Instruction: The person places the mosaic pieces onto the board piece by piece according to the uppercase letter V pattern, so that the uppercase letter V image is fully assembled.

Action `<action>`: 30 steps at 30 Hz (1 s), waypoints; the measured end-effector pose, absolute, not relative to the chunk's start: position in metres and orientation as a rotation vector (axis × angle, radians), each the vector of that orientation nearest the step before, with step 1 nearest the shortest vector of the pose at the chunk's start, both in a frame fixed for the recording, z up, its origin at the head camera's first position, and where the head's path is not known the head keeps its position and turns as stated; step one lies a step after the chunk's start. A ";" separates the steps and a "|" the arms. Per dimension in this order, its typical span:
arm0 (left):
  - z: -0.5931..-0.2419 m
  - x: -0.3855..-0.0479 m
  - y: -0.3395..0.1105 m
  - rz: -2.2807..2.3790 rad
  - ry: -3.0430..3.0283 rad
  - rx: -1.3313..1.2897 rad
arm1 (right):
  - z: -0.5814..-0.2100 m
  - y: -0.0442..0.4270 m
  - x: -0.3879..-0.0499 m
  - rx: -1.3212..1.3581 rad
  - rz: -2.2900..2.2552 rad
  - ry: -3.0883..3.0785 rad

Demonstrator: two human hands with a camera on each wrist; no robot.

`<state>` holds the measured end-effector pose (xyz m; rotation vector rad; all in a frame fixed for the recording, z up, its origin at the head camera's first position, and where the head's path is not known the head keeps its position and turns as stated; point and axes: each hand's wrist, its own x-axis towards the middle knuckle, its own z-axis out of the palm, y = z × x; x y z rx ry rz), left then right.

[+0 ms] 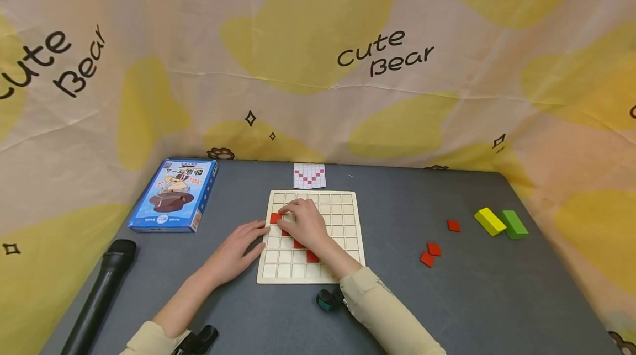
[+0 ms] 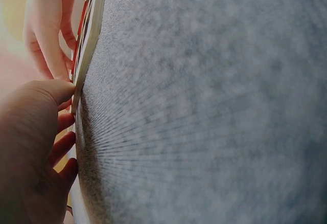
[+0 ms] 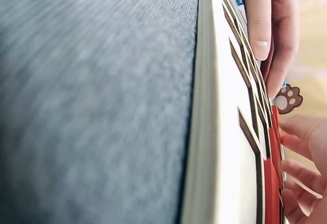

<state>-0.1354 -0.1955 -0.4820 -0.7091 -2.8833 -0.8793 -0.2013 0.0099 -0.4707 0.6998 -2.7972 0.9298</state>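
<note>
A pale wooden grid board (image 1: 343,232) lies on the grey table, with several red square tiles forming a diagonal in its cells. My right hand (image 1: 305,226) is over the board, thumb and index fingertips at the right side of the uppermost red tile (image 1: 275,218), which lies in a cell of the left column. Lower down, another red tile (image 1: 313,256) shows beside the right wrist. My left hand (image 1: 237,253) rests at the board's left edge, its fingertips touching the rim. In the left wrist view, the left thumb (image 2: 48,88) touches the board's side.
Behind the board stands a small pattern card (image 1: 309,176). A blue box (image 1: 174,195) and a black cylinder (image 1: 101,294) are on the left. To the right lie three loose red tiles (image 1: 453,226), a yellow block (image 1: 489,221) and a green block (image 1: 514,224).
</note>
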 end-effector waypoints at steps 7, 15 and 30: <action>-0.483 -0.136 -0.195 -0.875 -2.883 -0.722 | -0.472 0.009 -0.203 0.655 0.904 -2.792; -0.483 -0.135 -0.196 -0.892 -2.882 -0.710 | -0.470 0.028 -0.199 0.731 1.122 -2.726; -0.482 -0.135 -0.197 -0.883 -2.912 -0.695 | -0.464 0.130 -0.183 0.430 1.358 -2.728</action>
